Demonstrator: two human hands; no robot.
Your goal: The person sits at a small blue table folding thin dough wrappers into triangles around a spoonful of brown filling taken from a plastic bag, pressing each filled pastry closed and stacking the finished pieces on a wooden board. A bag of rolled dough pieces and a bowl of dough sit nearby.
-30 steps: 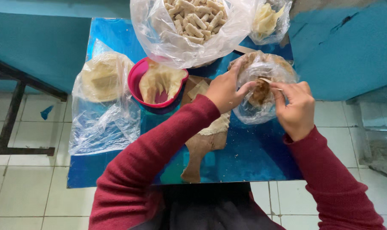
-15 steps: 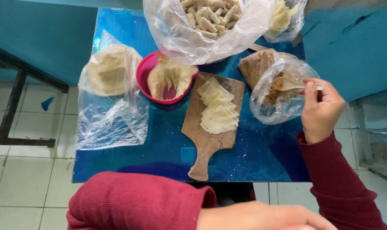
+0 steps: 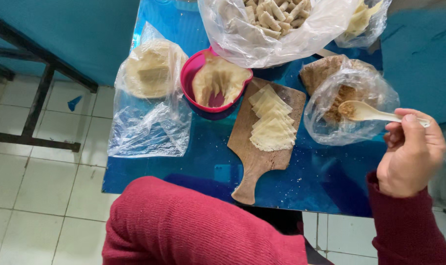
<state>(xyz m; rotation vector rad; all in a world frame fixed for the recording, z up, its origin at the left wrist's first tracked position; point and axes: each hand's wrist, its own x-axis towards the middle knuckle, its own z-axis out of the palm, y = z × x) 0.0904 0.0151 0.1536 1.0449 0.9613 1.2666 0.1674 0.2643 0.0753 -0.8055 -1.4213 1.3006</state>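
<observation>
The right hand (image 3: 410,154) pinches a small pale spoon (image 3: 368,112) flat so its brown filling stays on, just over the open filling bag (image 3: 350,105), beside thin wrappers (image 3: 272,125) waiting on the wooden board (image 3: 255,162); the left hand is hidden.

Four clear plastic bags on the blue tabletop (image 3: 193,162): crumpled bag of pale round sheets (image 3: 152,83) at left; big open bag of small rolled pieces (image 3: 272,24) at top centre; smaller bag of yellowish sheets (image 3: 363,19) at top right; bag of brown filling (image 3: 348,103) at right.
</observation>
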